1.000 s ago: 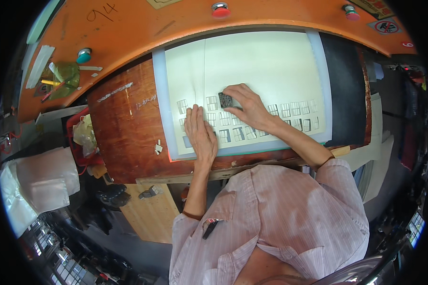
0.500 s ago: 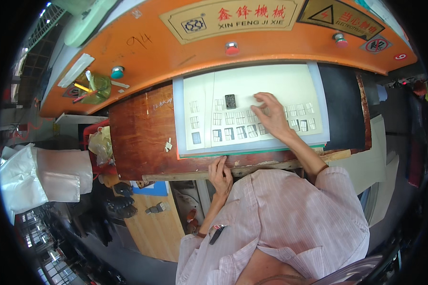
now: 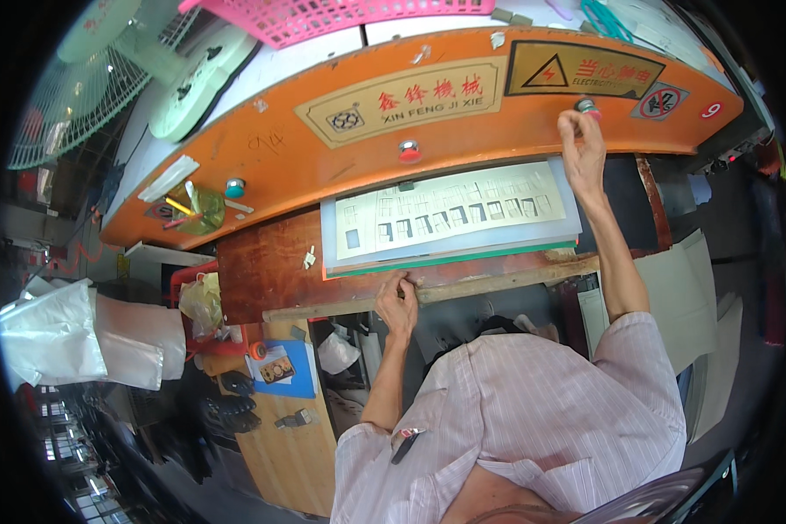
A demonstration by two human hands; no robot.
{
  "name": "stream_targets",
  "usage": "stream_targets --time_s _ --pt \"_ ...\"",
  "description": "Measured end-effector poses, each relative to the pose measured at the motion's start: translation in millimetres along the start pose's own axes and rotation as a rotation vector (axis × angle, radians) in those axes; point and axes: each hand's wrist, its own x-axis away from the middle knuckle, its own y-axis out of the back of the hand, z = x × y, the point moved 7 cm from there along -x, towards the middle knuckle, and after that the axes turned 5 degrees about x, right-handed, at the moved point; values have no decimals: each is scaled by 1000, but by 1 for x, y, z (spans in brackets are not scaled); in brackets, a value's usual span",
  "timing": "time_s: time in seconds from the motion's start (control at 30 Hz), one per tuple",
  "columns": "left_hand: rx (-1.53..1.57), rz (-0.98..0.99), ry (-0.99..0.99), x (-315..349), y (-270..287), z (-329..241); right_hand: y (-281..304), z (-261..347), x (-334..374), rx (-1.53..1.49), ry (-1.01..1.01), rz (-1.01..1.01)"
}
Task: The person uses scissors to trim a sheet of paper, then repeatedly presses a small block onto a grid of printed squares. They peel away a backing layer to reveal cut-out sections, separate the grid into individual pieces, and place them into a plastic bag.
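Fingertips of our right hand [image 3: 582, 144] are pinching the red knob [image 3: 587, 106] on the orange machine panel [image 3: 341, 166]; our left hand [image 3: 397, 303] is curling its fingers over the wooden table edge [image 3: 341, 307].

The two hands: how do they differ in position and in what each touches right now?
The right hand is stretched far forward and raised to the orange machine panel, fingertips at a red button; the left hand stays close to the body, low at the wooden table's front edge. The right arm is nearly straight, the left bent. Neither hand touches the pale sheet with cut-outs lying between them. Both are bare and come out of striped short sleeves.
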Motion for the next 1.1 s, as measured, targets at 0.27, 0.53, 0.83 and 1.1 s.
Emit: stream_targets --time_s 0.27,0.53,0.83,1.1 --pt "-11 0 -10 -10 6 -14 0 24 153 -194 -203 273" --pt "5 21 45 -10 2 0 -49 67 265 -34 -3 520" --pt "3 125 133 -2 5 17 -58 75 288 19 -8 433" --pt "83 187 271 12 6 17 -89 57 254 12 -209 691"
